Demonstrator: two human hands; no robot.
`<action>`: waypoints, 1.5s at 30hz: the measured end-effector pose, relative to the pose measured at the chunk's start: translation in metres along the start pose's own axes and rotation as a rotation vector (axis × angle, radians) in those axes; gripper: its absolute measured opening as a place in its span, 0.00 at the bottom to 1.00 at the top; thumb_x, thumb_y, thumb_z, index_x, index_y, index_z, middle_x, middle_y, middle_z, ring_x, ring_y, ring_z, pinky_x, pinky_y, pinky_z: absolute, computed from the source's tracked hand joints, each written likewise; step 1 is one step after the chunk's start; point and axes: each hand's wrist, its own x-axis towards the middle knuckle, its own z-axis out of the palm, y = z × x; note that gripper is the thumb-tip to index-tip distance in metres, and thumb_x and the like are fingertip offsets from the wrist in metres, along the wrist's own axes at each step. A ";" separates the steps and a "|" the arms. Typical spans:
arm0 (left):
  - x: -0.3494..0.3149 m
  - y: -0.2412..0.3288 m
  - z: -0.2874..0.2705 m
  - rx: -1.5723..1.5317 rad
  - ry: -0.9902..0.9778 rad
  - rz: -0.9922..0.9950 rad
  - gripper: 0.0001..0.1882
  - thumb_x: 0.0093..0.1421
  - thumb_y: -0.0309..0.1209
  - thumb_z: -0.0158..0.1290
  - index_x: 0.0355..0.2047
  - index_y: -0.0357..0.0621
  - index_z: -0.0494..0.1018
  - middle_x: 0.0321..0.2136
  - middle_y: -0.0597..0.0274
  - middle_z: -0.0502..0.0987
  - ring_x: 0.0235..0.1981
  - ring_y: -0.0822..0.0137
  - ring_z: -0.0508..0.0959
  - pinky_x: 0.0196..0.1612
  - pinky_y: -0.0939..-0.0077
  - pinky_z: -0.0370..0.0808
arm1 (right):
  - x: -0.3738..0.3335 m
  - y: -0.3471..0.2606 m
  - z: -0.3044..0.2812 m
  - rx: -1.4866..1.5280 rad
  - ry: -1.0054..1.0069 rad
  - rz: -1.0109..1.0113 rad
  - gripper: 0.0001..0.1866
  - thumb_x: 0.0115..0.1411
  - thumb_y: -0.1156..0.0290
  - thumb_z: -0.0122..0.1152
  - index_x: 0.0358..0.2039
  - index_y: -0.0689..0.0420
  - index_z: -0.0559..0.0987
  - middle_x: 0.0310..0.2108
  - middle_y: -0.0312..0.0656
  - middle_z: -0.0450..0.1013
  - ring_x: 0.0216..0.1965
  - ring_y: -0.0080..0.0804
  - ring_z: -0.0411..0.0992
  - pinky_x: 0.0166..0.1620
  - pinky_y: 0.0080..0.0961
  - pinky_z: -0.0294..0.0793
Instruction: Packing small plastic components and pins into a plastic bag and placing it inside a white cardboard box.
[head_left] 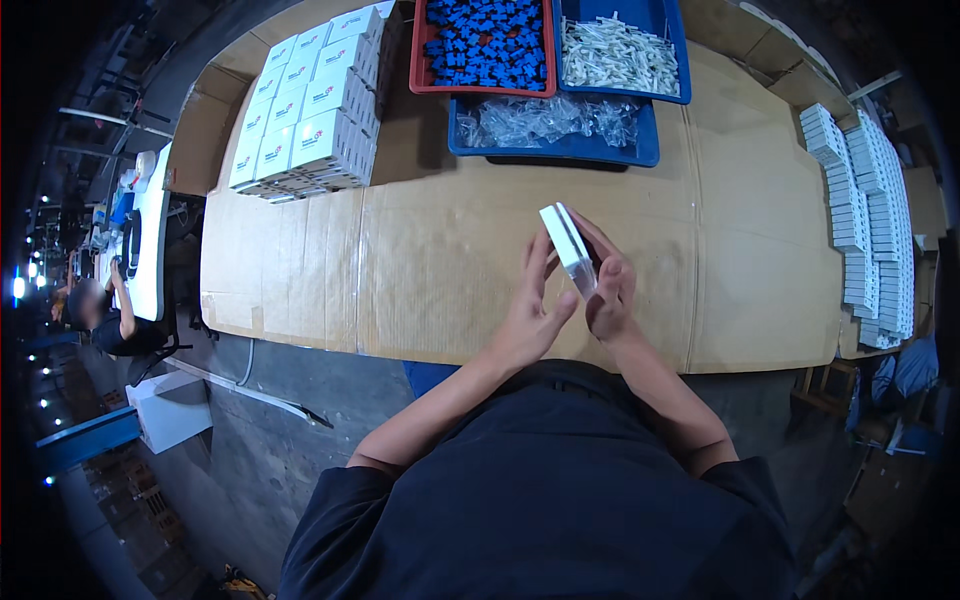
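Observation:
A small white box [567, 238] is held up on edge between my two hands, above the middle of the cardboard-covered table. Its near end looks greyish and may be an open flap or a clear piece; I cannot tell which. My left hand [535, 315] has its fingers along the box's left side, with the thumb apart from it. My right hand [611, 296] closes on the right side, its fingers reaching up behind the box and partly hidden by it.
Stacked white boxes [300, 115] stand at the back left. Beyond my hands are a red bin [412, 80] of blue parts, a blue bin [684, 60] of whitish pieces and a blue tray [560, 155] of clear plastic. White stacks [850, 215] line the right edge. Another person [125, 330] works far left.

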 end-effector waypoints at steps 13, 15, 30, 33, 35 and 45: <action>0.017 0.018 -0.012 -0.515 0.135 -0.455 0.34 0.76 0.54 0.40 0.74 0.53 0.48 0.58 0.57 0.71 0.52 0.65 0.79 0.56 0.65 0.79 | -0.011 0.000 -0.013 -0.358 -0.254 0.032 0.28 0.64 0.65 0.60 0.63 0.65 0.74 0.66 0.55 0.68 0.65 0.49 0.70 0.63 0.38 0.74; 0.012 0.006 -0.012 -0.519 0.132 -0.471 0.32 0.76 0.50 0.42 0.73 0.52 0.50 0.56 0.59 0.72 0.52 0.65 0.79 0.57 0.66 0.79 | -0.008 0.003 -0.012 -0.394 -0.237 -0.081 0.27 0.66 0.68 0.58 0.63 0.66 0.74 0.63 0.56 0.71 0.61 0.49 0.74 0.59 0.36 0.78; 0.009 0.003 -0.006 -0.581 0.221 -0.480 0.30 0.76 0.45 0.47 0.73 0.49 0.55 0.50 0.63 0.74 0.50 0.73 0.77 0.50 0.72 0.77 | -0.017 0.018 -0.001 -0.523 -0.165 -0.173 0.21 0.73 0.72 0.45 0.62 0.69 0.72 0.59 0.56 0.75 0.55 0.51 0.78 0.57 0.37 0.78; 0.008 0.002 -0.005 -0.574 0.237 -0.475 0.29 0.76 0.44 0.47 0.72 0.49 0.56 0.48 0.64 0.74 0.48 0.73 0.77 0.50 0.72 0.77 | -0.018 0.019 0.001 -0.533 -0.153 -0.184 0.21 0.73 0.72 0.44 0.61 0.69 0.73 0.58 0.56 0.76 0.53 0.51 0.79 0.55 0.37 0.79; 0.007 0.002 -0.004 -0.578 0.245 -0.463 0.29 0.76 0.44 0.47 0.71 0.48 0.57 0.47 0.64 0.74 0.47 0.74 0.77 0.50 0.72 0.77 | -0.018 0.019 0.001 -0.559 -0.161 -0.195 0.21 0.70 0.76 0.47 0.61 0.70 0.73 0.57 0.57 0.76 0.54 0.51 0.79 0.55 0.37 0.80; 0.007 0.000 -0.008 -0.612 0.264 -0.391 0.30 0.75 0.39 0.48 0.72 0.46 0.55 0.54 0.61 0.71 0.52 0.71 0.75 0.54 0.70 0.75 | -0.014 0.014 0.003 -0.477 -0.177 -0.154 0.22 0.71 0.73 0.47 0.62 0.69 0.73 0.60 0.56 0.74 0.57 0.51 0.77 0.59 0.38 0.77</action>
